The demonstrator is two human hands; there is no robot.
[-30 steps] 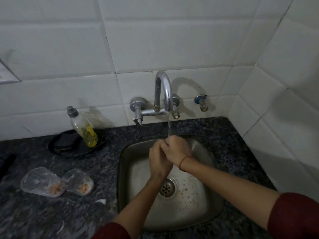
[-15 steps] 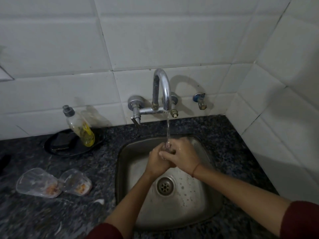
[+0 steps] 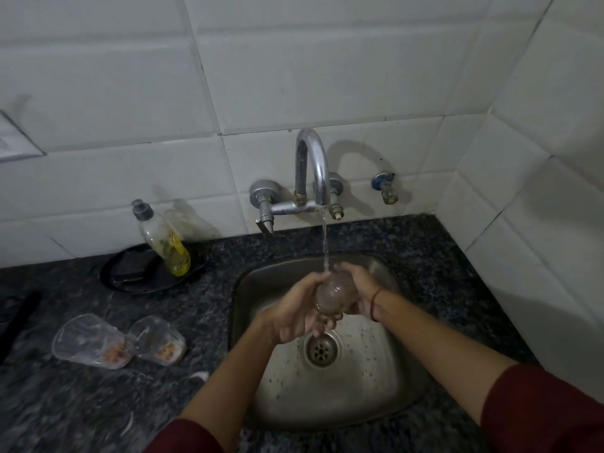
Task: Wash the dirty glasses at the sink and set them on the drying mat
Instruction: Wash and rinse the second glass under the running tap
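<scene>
Glass point(image 3: 336, 291) under tap point(image 3: 312, 165) stream, left hand point(image 3: 294, 313) and right hand point(image 3: 361, 286) clasped around it

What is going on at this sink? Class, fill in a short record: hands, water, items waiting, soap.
Hands: left hand and right hand grip one glass between them, above the sink
Water: stream from the faucet falls onto the glass
Waiting: left dirty glass and right dirty glass lie on their sides on the counter, left of the sink
Soap: dish soap bottle stands tilted in a black dish by the wall
</scene>
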